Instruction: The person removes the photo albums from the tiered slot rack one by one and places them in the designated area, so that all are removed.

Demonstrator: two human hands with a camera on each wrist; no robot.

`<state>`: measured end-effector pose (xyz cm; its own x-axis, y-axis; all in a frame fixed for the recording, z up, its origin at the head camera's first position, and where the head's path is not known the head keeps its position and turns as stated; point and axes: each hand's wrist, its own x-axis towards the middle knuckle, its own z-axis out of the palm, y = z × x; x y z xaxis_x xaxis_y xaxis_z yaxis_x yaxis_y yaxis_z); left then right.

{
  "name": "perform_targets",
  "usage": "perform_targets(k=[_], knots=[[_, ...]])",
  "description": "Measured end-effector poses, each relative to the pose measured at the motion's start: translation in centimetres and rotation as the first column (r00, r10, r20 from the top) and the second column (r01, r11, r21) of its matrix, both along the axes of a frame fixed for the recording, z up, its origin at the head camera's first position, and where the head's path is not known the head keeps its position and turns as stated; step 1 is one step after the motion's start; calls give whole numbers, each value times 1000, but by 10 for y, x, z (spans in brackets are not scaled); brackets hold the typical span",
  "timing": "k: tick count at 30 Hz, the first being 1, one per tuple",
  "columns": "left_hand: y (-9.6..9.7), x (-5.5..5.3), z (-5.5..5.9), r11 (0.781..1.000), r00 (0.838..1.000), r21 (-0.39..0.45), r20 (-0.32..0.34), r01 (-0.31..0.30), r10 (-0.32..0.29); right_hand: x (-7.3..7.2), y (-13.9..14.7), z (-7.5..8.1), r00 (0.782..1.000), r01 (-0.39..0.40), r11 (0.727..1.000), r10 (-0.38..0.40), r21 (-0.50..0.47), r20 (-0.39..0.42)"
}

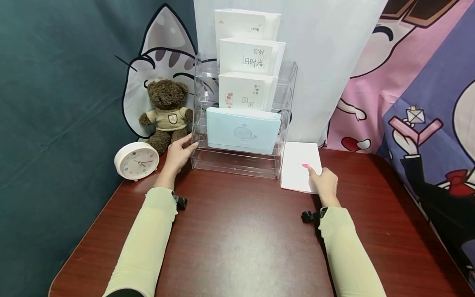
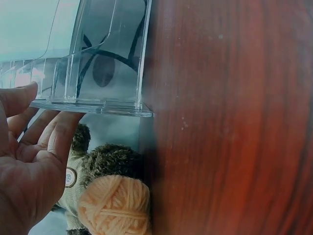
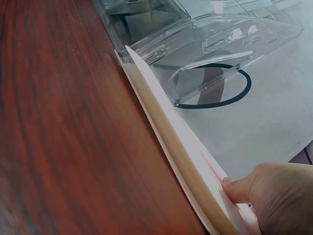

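Note:
At the middle back of the table stands a clear plastic tiered rack [image 1: 237, 167]. My left hand [image 1: 179, 153] grips its left side edge; in the left wrist view the thumb [image 2: 19, 98] lies in front of the panel and the fingers reach behind it. To the right of the rack lies a thick white notebook [image 1: 295, 167] with a small pink mark on its cover. My right hand [image 1: 325, 183] holds it at the right edge, thumb on the cover and the other fingers hidden. Its cream page edges [image 3: 171, 147] show in the right wrist view.
Several white books [image 1: 246, 90] and a light blue whale-print notebook [image 1: 243, 130] stand in the rack's tiers. Left of it are a brown teddy bear [image 1: 167, 109], a white round clock [image 1: 136, 161] and a peach yarn ball [image 2: 115, 205]. Printed curtains [image 1: 74, 103] close off the back.

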<state>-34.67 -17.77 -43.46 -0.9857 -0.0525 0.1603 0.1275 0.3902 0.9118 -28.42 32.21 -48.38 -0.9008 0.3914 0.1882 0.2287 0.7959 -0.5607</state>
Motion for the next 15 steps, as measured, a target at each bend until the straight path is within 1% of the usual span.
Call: perform_targets(k=[4,9,12,15], knots=[[-1,0,1,1000,1000,7,17,5,-5,0,1,-1,1000,-1,1000,1,-15,-6],[0,-2,1,1000,1000,8,4,-1,1,-2,1,0,1000,-4,1000,4,4,-7],[0,-1,-1,1000,1000,0,-7,-8,8,-1,1,-2,1000,-13,999,13,34,9],[-1,1,-3,1000,1000,12,-8,-10,10,2,0,-6,999,-6,999,3,51,43]])
